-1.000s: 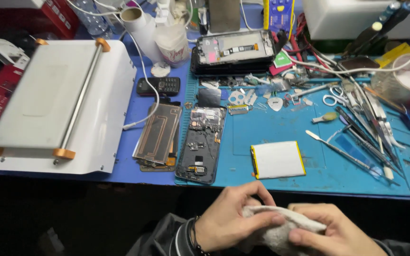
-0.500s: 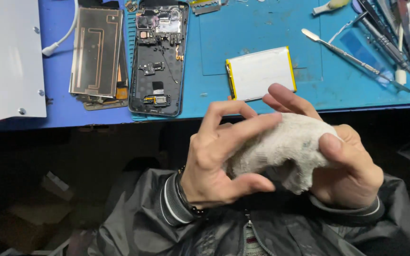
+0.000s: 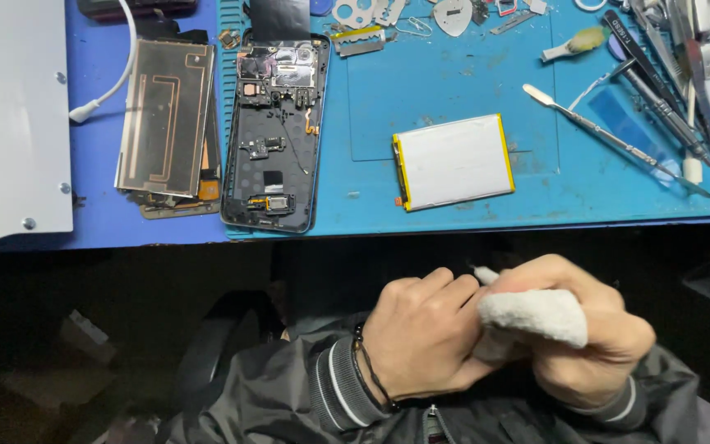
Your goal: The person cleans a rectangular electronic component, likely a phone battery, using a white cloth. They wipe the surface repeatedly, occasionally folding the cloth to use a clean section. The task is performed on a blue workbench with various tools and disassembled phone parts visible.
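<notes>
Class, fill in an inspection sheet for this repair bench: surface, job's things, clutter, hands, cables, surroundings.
Surface: blue work mat, on blue table.
Job's things: white fluffy cloth, wrapped over right hand's fingers, below the table edge.
Clutter: opened black phone frame, white flat battery with yellow edges, metal spudger, copper-coloured coil sheet.
Hands: left hand curled against cloth; right hand grips it.
Cables: white cable, loose plug end.
Surroundings: white machine at left.

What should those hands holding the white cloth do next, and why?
Probably lift the white cloth toward the blue mat: both the left hand and right hand grip it low over the lap, away from the opened phone.
</notes>
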